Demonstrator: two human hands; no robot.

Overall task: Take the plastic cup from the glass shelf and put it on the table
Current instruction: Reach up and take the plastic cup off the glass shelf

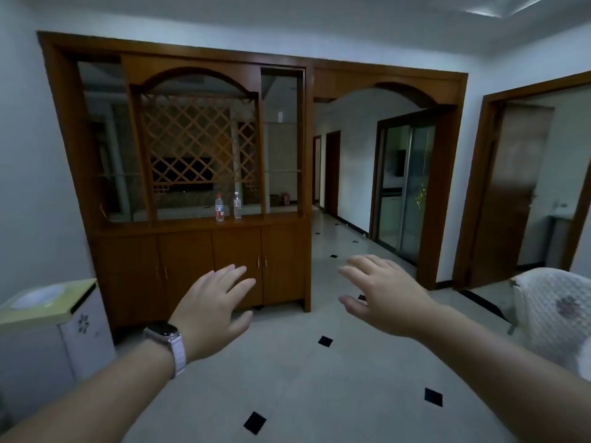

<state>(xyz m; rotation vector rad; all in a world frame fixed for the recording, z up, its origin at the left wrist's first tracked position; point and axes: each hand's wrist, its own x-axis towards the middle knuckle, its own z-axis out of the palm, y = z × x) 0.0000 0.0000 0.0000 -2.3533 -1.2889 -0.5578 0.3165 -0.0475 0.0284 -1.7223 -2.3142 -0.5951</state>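
Standing small, pale plastic cup [280, 117] on glass shelf [281, 123]

- Room dim overall, cool bluish cast; brightest patch is glare on the ceiling [492, 8] at the top right corner
- Wide-angle distortion: cabinet [179, 174] frame and door frames lean and bow toward the edges
- Soft focus throughout; both hands slightly blurred; glass panes show murky reflections

Cabinet [204, 251] against the far wall, left of the archway [383, 91]. Two bottles [219, 207] side by side on its ledge. Cup [280, 117] on the upper right glass shelf [281, 123]. Chair [556, 314] at right.
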